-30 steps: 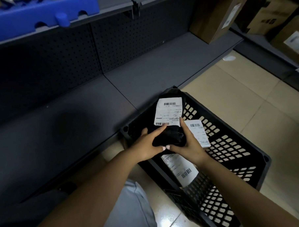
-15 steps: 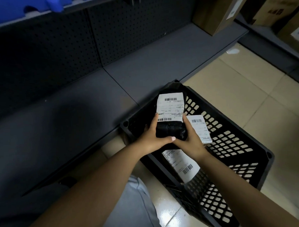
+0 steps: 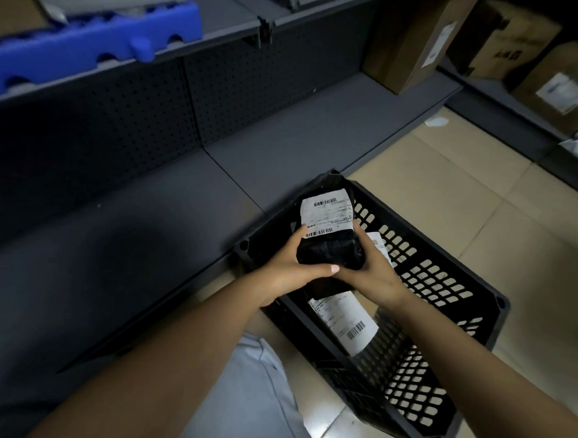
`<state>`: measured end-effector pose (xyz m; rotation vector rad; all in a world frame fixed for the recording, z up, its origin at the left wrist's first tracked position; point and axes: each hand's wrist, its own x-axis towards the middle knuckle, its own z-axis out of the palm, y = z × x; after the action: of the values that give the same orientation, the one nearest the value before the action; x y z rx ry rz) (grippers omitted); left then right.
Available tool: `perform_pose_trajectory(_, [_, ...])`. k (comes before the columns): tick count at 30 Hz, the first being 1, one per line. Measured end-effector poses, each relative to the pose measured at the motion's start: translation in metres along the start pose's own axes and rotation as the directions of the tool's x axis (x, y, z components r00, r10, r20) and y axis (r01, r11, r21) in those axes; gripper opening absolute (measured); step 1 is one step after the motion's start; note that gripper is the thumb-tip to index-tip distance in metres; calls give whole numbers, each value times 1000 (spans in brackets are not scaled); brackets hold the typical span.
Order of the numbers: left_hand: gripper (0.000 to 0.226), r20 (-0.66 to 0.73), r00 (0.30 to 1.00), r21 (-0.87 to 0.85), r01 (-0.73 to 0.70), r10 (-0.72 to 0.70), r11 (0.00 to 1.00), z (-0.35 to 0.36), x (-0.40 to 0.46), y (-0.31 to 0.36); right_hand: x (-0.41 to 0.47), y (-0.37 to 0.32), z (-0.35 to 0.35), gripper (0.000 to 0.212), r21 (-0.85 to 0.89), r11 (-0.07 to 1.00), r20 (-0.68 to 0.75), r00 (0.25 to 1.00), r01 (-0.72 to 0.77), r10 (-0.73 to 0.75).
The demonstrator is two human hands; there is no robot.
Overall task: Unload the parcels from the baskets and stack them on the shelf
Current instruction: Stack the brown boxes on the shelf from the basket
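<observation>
Here, in the head view, the left hand [image 3: 291,270] and right hand [image 3: 378,274] both grip a black parcel [image 3: 330,250], white label up, above the black basket [image 3: 449,278] on the floor, just beside the grey shelf [image 3: 149,241]; another labelled parcel [image 3: 346,319] lies inside the basket.

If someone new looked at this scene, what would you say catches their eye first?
Most likely the black parcel with its white label, held by the left hand and right hand above the black basket on the floor. Next, another labelled parcel lying inside the basket, and the blue crate on the upper shelf at top left.
</observation>
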<state>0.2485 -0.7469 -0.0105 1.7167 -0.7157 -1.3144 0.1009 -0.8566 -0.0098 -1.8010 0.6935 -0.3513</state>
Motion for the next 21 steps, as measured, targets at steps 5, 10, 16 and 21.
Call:
perform_pose_trajectory(5, [101, 8, 998, 34, -69, 68, 997, 5, -21, 16, -22, -24, 0, 79, 17, 999, -44, 999, 32, -31])
perform_pose_trajectory(10, [107, 146, 989, 131, -50, 31, 990, 35, -28, 22, -58, -16, -19, 83, 37, 999, -95, 995, -20, 24])
perform_pose_trajectory(16, [103, 238, 971, 199, -34, -15, 979, 86, -21, 13, -97, 26, -45, 98, 68, 983, -163, 970, -170, 179])
perform_pose_trajectory(21, [106, 297, 949, 445, -37, -109, 895, 95, -17, -23, -120, 71, -48, 90, 52, 955, -85, 952, -291, 294])
